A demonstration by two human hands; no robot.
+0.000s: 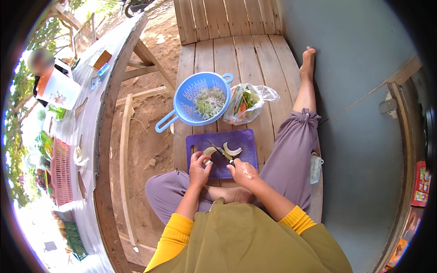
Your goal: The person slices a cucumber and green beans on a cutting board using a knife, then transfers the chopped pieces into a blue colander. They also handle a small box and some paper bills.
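Note:
My right hand (pixel 245 173) grips a kitchen knife (pixel 218 148) by its dark handle. The blade slants up and left over a purple cutting board (pixel 245 138). At the board's left side, my left hand (pixel 200 168) pinches a pale vegetable piece (pixel 209 151), probably cabbage, between thumb and fingers. A curved pale slice (pixel 233 150) lies on the board, right of the blade, with smaller bits against the knife. Beyond the board stands a blue plastic colander (pixel 184 99) holding shredded pale green vegetables (pixel 211 102). Touching distance from it is a clear plastic bag (pixel 251 102) with carrots and leafy greens.
I sit on a wooden slat bench (pixel 225 54) beside a grey wall (pixel 348 102). A face mask (pixel 316 169) lies at my right thigh. On the left, a raised table (pixel 109 102) carries a pink basket (pixel 62 170) and a green basket (pixel 73 235). A person (pixel 51 82) is beyond it.

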